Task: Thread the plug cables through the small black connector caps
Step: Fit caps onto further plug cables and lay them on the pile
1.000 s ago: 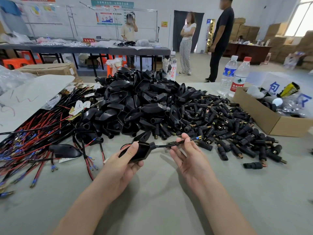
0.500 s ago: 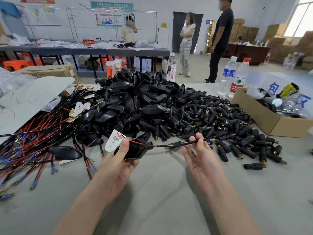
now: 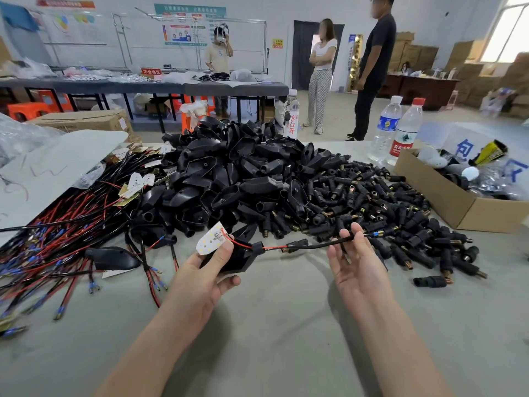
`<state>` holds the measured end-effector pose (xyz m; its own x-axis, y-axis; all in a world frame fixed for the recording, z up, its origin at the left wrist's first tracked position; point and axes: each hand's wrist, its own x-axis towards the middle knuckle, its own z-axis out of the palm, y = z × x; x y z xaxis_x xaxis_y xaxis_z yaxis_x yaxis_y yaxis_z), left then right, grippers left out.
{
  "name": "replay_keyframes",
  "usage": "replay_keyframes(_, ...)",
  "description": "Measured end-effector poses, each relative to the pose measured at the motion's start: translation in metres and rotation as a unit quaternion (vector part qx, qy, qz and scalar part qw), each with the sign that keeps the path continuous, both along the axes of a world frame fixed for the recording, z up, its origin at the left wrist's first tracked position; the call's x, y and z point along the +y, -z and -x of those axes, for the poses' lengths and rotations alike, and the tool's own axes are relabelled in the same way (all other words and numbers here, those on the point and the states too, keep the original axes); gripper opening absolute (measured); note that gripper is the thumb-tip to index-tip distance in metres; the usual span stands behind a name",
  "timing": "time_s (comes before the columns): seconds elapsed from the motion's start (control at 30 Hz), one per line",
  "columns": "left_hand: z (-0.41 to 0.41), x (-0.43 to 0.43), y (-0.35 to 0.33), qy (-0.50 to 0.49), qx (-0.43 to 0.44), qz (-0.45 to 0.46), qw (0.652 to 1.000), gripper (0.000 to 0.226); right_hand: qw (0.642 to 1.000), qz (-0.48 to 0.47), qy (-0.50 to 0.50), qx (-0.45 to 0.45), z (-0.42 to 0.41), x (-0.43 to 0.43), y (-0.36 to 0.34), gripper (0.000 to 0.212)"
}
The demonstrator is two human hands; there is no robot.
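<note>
Thin black plug cable (image 3: 320, 245) stretched between my hands, near me, through one small black plastic connector cap (image 3: 297, 243). My right hand (image 3: 355, 270) pinched its right end. My left hand (image 3: 206, 272) held the black plastic shell (image 3: 242, 257). It looked light and floppy, so I'd pinch near the tip.

Cable through one cap
Black cable (image 3: 320, 244) stretches level, a small black cap (image 3: 296, 243) strung on it near the black housing (image 3: 240, 257); loose caps (image 3: 386, 213) heaped behind.
</note>
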<state>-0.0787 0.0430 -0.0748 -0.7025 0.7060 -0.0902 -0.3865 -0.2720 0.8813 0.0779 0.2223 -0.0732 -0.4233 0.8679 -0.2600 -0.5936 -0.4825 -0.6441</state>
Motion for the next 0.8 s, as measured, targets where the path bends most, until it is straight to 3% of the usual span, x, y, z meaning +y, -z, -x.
replay_keyframes(0.13,0.0,0.003,0.004,-0.017,0.007,0.009,1.0,0.034,0.993,-0.044,-0.111,-0.012,0.012,-0.024,-0.002,0.016)
replay_keyframes(0.33,-0.003,0.005,0.01,-0.006,0.07,0.014,0.997,0.018,0.953,-0.13,-0.271,-0.036,0.037,-0.07,0.007,0.026)
replay_keyframes(0.6,-0.004,0.004,0.007,-0.018,0.114,0.05,0.992,0.021,0.964,-0.172,-0.176,-0.096,0.031,-0.059,0.003,0.034)
replay_keyframes(0.8,-0.005,0.0,0.01,-0.022,0.239,0.091,0.966,0.019,0.967,-0.17,-0.13,-0.14,0.03,-0.054,0.006,0.026)
